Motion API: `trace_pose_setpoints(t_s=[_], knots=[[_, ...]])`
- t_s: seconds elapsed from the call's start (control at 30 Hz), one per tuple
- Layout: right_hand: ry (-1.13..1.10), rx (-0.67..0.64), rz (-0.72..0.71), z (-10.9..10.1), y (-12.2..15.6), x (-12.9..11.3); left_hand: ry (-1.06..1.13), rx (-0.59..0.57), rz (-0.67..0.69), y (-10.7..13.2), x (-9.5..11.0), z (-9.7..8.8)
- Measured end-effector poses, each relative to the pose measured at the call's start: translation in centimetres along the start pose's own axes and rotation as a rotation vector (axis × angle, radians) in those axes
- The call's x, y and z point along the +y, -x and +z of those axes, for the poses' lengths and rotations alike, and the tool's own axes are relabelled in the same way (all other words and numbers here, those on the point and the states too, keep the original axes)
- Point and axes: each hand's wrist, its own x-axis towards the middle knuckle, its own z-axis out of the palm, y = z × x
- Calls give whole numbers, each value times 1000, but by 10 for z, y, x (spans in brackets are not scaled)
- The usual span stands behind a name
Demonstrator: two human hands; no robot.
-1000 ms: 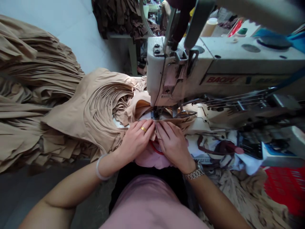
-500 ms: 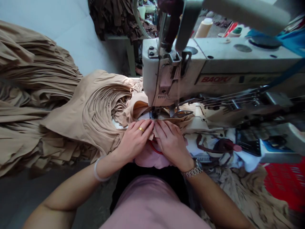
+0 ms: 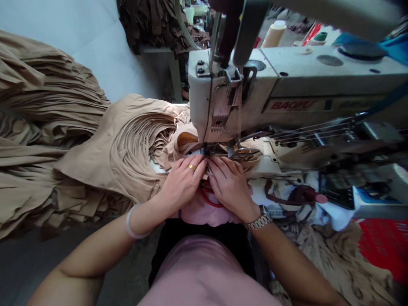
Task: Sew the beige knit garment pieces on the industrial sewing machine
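Observation:
My left hand (image 3: 185, 178), with a gold ring on one finger, has its fingers pressed together on beige fabric (image 3: 184, 139) just in front of the sewing machine's presser foot (image 3: 207, 150). Right beside it, fingertips nearly touching, my right hand (image 3: 231, 182) is closed on the same work; a metal watch (image 3: 259, 220) is on that wrist. The hands hide most of the fabric edge between them. Thread runs down the front of the white sewing machine (image 3: 231, 114). Below the hands, a red loop (image 3: 208, 199) shows against pink cloth.
Stacked beige garment pieces (image 3: 127, 144) lie left of the machine, with a larger pile (image 3: 57, 89) farther left. Dark brown fabric (image 3: 153, 25) sits at the back. A thread cone (image 3: 274, 34) stands behind the machine. Crumpled fabric (image 3: 338, 250) and a red item (image 3: 382, 246) are lower right.
Both hands have moved slightly forward, closer to the presser foot. The bit of beige fabric that showed between them is now mostly covered, and more of the red loop shows.

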Motion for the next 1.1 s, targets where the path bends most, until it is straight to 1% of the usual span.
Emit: trace_pose_setpoints(t_s=[0.1, 0.17, 0.33, 0.4, 0.5, 0.67, 0.9, 1.1], knots=[[-7, -27, 9, 0, -2, 2, 35, 36, 18, 0, -5, 0], [-30, -19, 4, 0, -1, 5, 82, 66, 61, 1, -9, 0], [-183, 144, -93, 3, 6, 10, 170, 118, 146, 6, -17, -4], [-209, 182, -94, 4, 6, 9, 170, 118, 158, 6, -18, -6], [-218, 190, -54, 5, 4, 6, 161, 123, 161, 5, -17, -6], [-142, 137, -36, 2, -3, 5, 153, 162, 130, -1, -15, -2], [-33, 71, -44, -1, -9, 15, 179, 169, 71, -7, -18, 3], [-94, -58, -30, -1, -13, 26, 165, 186, 69, -7, -19, 4]])
